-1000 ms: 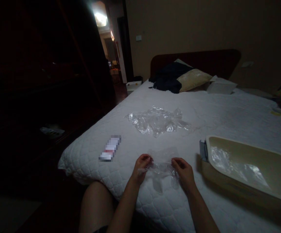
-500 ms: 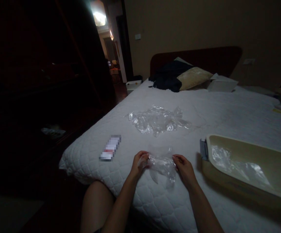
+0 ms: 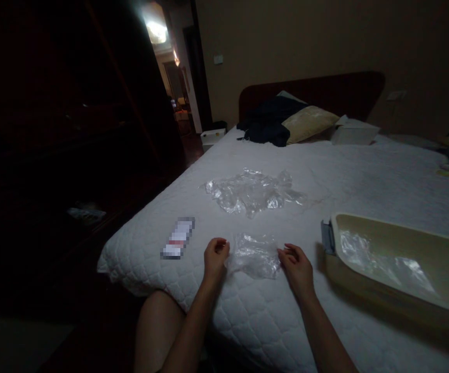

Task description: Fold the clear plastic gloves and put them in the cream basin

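Note:
A clear plastic glove (image 3: 254,255) lies crumpled on the white quilted bed (image 3: 255,316) between my hands. My left hand (image 3: 216,256) pinches its left edge with curled fingers. My right hand (image 3: 296,265) sits at its right edge, fingers curled and pinching the plastic. Farther up the bed lies a loose pile of clear plastic gloves (image 3: 251,190).
A beige plastic tub (image 3: 387,228) with clear plastic inside stands at the right. A small flat pack (image 3: 178,238) lies left of my hands. Pillows (image 3: 309,123) and dark clothing (image 3: 265,124) rest by the headboard. The bed's left edge drops to a dark floor; my knee (image 3: 156,321) shows below.
The glove hung stretched between my hands and has come down onto the quilt, crumpled. Both hands have moved slightly forward and lower.

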Motion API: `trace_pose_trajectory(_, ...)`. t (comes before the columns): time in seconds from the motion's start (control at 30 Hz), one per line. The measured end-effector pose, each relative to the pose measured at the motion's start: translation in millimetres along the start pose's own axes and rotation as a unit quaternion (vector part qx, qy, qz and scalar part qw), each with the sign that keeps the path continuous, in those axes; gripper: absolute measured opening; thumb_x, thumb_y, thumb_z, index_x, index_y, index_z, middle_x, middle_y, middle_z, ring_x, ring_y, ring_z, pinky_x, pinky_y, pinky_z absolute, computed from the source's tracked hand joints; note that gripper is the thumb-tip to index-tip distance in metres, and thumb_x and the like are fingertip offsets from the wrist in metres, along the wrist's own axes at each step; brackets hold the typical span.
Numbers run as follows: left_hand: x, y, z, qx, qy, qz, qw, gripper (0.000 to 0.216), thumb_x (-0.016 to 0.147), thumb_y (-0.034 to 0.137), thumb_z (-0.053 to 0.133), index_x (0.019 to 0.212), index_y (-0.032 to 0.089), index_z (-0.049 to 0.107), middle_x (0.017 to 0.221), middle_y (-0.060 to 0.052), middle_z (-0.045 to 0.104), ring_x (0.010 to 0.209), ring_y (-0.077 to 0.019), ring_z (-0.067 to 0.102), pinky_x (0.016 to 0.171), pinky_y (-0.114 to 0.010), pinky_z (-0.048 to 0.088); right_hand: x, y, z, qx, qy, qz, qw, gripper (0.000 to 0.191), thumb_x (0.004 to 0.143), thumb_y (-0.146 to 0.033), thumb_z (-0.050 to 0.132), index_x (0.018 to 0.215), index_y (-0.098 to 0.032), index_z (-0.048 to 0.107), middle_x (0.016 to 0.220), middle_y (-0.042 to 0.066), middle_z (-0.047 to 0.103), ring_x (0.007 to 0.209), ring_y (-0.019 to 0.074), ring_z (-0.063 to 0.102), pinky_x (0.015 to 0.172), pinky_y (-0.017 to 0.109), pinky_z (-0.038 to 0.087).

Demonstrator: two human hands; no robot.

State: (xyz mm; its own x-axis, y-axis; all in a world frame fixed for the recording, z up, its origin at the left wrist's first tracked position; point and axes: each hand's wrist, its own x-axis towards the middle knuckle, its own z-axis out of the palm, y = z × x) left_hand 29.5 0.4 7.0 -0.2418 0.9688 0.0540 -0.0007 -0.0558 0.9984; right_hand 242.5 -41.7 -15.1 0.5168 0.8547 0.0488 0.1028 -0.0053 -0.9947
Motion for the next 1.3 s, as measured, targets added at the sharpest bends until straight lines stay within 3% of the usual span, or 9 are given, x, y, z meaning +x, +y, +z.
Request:
trace_pose_trajectory(0.1, 3, 8, 1, -0.153, -0.064, -0.063, 0.984, 0.020, 0.063, 0.030, 0.065, 0.075, 0.016, 0.059, 0.073, -0.003, 0.062, 0.072, -0.0162, 0.060, 0.070, -0.028, 0.046, -2, -2, -1, -0.023, 0.050, -0.044, 0.997, 0.038, 0.062, -0.041, 0.065, 0.089, -0.016, 0.057, 0.084, 0.007, 0.061, 0.076, 0.0192, 0.060, 0.068, 0.032, 0.049)
trace_pose_trajectory(0.27, 10, 10, 4, -0.363, -0.211, -0.200, 0.885, 0.028, 0.072, 0.035, 0.055, 0.083, 0.010, 0.062, 0.093, -0.014, 0.064, 0.097, -0.0248, 0.057, 0.091, -0.038, 0.038, -3, -10, -3, 0.002, 0.087, -0.061, 0.994, 0.032, 0.065, -0.040, 0.063, 0.086, -0.015, 0.060, 0.088, 0.008, 0.061, 0.084, 0.0196, 0.059, 0.077, 0.035, 0.048)
trace_pose_trajectory(0.33, 14, 5, 3, -0.396, -0.243, -0.245, 0.851, 0.035, 0.074, 0.038, 0.052, 0.087, 0.007, 0.063, 0.100, -0.017, 0.063, 0.103, -0.0267, 0.054, 0.094, -0.038, 0.036, -1, -17, -3, 0.037, 0.060, -0.028, 0.997, 0.033, 0.064, -0.039, 0.065, 0.087, -0.016, 0.060, 0.087, 0.007, 0.063, 0.082, 0.0190, 0.060, 0.077, 0.034, 0.048)
trace_pose_trajectory(0.43, 17, -2, 1, -0.418, -0.267, -0.263, 0.827, 0.041, 0.076, 0.040, 0.049, 0.091, 0.004, 0.062, 0.107, -0.019, 0.060, 0.110, -0.0279, 0.049, 0.096, -0.038, 0.034, 4, -31, -1, 0.114, -0.043, 0.062, 0.991, 0.033, 0.064, -0.040, 0.066, 0.087, -0.017, 0.061, 0.084, 0.006, 0.065, 0.072, 0.0173, 0.063, 0.068, 0.032, 0.051)
trace_pose_trajectory(0.57, 17, -5, 0, -0.415, -0.272, -0.254, 0.830, 0.044, 0.077, 0.042, 0.047, 0.094, 0.003, 0.061, 0.110, -0.020, 0.058, 0.111, -0.0277, 0.048, 0.097, -0.037, 0.034, 15, -53, 13, 0.149, -0.142, 0.119, 0.971, 0.027, 0.063, -0.037, 0.068, 0.080, -0.017, 0.063, 0.081, 0.006, 0.067, 0.065, 0.0160, 0.063, 0.061, 0.027, 0.052)
trace_pose_trajectory(0.73, 14, -1, 0, -0.383, -0.267, -0.245, 0.850, 0.050, 0.076, 0.048, 0.046, 0.096, 0.005, 0.060, 0.113, -0.020, 0.056, 0.112, -0.0282, 0.047, 0.096, -0.038, 0.036, 26, -65, 48, 0.156, -0.244, 0.195, 0.937, 0.016, 0.068, -0.028, 0.061, 0.080, -0.017, 0.062, 0.080, 0.008, 0.067, 0.059, 0.0149, 0.063, 0.057, 0.027, 0.053)
trace_pose_trajectory(0.87, 14, -2, -1, -0.371, -0.263, -0.249, 0.855, 0.053, 0.076, 0.051, 0.044, 0.096, 0.005, 0.060, 0.113, -0.020, 0.056, 0.112, -0.0274, 0.047, 0.095, -0.038, 0.037, 33, -48, 60, 0.196, -0.229, 0.299, 0.905, 0.003, 0.069, -0.019, 0.057, 0.069, -0.016, 0.057, 0.077, 0.009, 0.067, 0.069, 0.0158, 0.065, 0.063, 0.026, 0.053)
trace_pose_trajectory(1.13, 17, -7, -2, -0.392, -0.257, -0.255, 0.846, 0.051, 0.075, 0.052, 0.045, 0.092, 0.008, 0.062, 0.112, -0.017, 0.057, 0.113, -0.0264, 0.047, 0.095, -0.037, 0.037, 50, -20, 1, 0.207, -0.132, 0.285, 0.926, 0.003, 0.070, -0.017, 0.056, 0.071, -0.017, 0.058, 0.080, 0.008, 0.067, 0.077, 0.0149, 0.064, 0.070, 0.024, 0.053)
trace_pose_trajectory(1.3, 11, -7, -1, -0.414, -0.242, -0.198, 0.855, 0.038, 0.074, 0.042, 0.053, 0.092, 0.010, 0.063, 0.108, -0.014, 0.060, 0.112, -0.0260, 0.047, 0.099, -0.039, 0.032, 39, -13, -19, 0.255, -0.109, 0.235, 0.932, 0.009, 0.069, -0.022, 0.057, 0.075, -0.017, 0.061, 0.082, 0.008, 0.067, 0.082, 0.0171, 0.063, 0.073, 0.026, 0.052)
